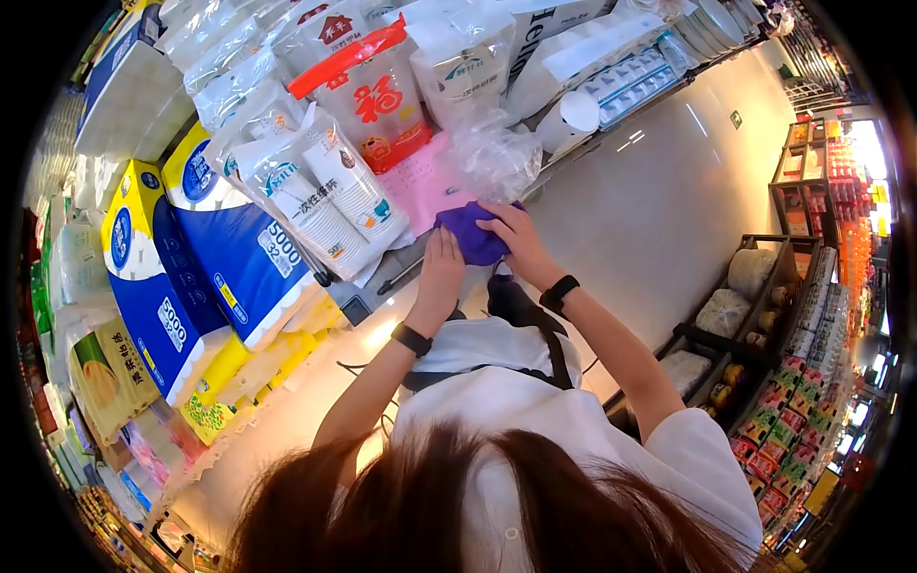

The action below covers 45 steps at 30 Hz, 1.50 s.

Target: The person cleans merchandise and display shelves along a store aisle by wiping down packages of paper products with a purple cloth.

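My left hand (441, 270) and my right hand (512, 236) both grip a purple cloth item (465, 232) at the edge of a shop shelf. The right hand lies over its top and the left holds its lower side. Each wrist wears a black band. Just beyond the purple item lie a crumpled clear plastic bag (494, 153) and a pink sheet (423, 188). My hair and white top fill the bottom of the view.
Packs of paper cups (330, 196) and a red-printed bag (368, 94) stand left of my hands. Blue tissue packs (239, 260) are stacked further left. A pale shiny floor (669, 191) runs to the right, toward a dark rack of goods (764, 315).
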### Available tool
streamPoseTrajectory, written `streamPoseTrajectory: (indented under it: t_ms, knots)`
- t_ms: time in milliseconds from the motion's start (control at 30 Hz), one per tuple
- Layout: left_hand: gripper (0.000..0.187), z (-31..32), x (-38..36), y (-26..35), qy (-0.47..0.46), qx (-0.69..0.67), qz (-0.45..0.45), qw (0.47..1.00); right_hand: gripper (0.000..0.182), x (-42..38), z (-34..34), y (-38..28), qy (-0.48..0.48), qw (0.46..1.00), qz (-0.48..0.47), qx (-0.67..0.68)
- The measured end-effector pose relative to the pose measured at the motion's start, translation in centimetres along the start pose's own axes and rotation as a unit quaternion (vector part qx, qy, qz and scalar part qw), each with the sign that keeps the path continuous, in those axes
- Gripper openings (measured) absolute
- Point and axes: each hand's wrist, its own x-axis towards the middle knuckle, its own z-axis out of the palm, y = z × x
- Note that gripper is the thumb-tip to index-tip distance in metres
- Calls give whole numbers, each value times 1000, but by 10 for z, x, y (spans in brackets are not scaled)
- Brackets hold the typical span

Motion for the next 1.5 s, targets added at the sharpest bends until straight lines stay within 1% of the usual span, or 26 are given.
streamPoseTrajectory:
  t_ms: [100, 200, 267, 367, 500, 600, 700, 733, 800, 900, 933, 1000, 1033, 1133, 1233, 1333, 1433, 1500]
  knots:
    - [52, -3, 22, 14, -31, 61, 6, 998, 65, 0, -16, 18, -1, 1000, -10, 7]
    - [51, -7, 43, 30, -39, 95, -3, 995, 65, 5, -34, 38, -8, 1000, -22, 15]
    - [51, -3, 58, 41, -39, 90, -24, 995, 65, 6, -51, 48, -23, 999, -21, 15]
    - [52, 5, 83, 60, -36, 66, -60, 995, 64, 9, -71, 74, -50, 998, -32, 13]
    - [52, 12, 118, 83, -11, 21, -112, 993, 63, 15, -92, 110, -53, 996, -49, 43]
    - [53, 0, 137, 100, -26, -56, -147, 987, 65, 18, -109, 128, -62, 995, -58, 53]
    - [55, -1, 146, 111, 71, -85, -169, 979, 65, 20, -119, 139, -66, 993, -74, 66]
    - [53, -3, 146, 113, 87, -125, -184, 971, 66, 21, -120, 141, -70, 992, -81, 65]
    - [52, -28, 146, 115, 118, -201, -209, 950, 66, 22, -122, 141, -72, 991, -89, 71]
    - [40, -35, 127, 110, 198, -289, -244, 904, 65, 23, -120, 136, -76, 989, -89, 85]
    - [37, -37, 125, 111, 220, -276, -254, 900, 65, 22, -117, 134, -86, 988, -90, 87]
    - [31, -68, 124, 114, 264, -251, -273, 890, 65, 19, -109, 128, -100, 986, -93, 90]
    - [36, -74, 128, 108, 270, -244, -254, 896, 65, 20, -104, 126, -102, 986, -97, 91]
    - [39, -92, 155, 79, 230, -142, -149, 951, 65, 23, -100, 115, -110, 985, -98, 89]
    - [39, -50, 155, 49, 125, -157, -134, 970, 64, 23, -97, 116, -98, 986, -108, 80]
    - [39, -18, 145, 29, 79, -184, -164, 966, 64, 18, -97, 117, -89, 986, -117, 77]
    - [42, 10, 126, 11, 72, -154, -178, 969, 63, 17, -104, 115, -85, 986, -111, 86]
    - [42, 16, 113, -2, 47, -207, -214, 954, 62, 14, -106, 114, -77, 988, -99, 93]
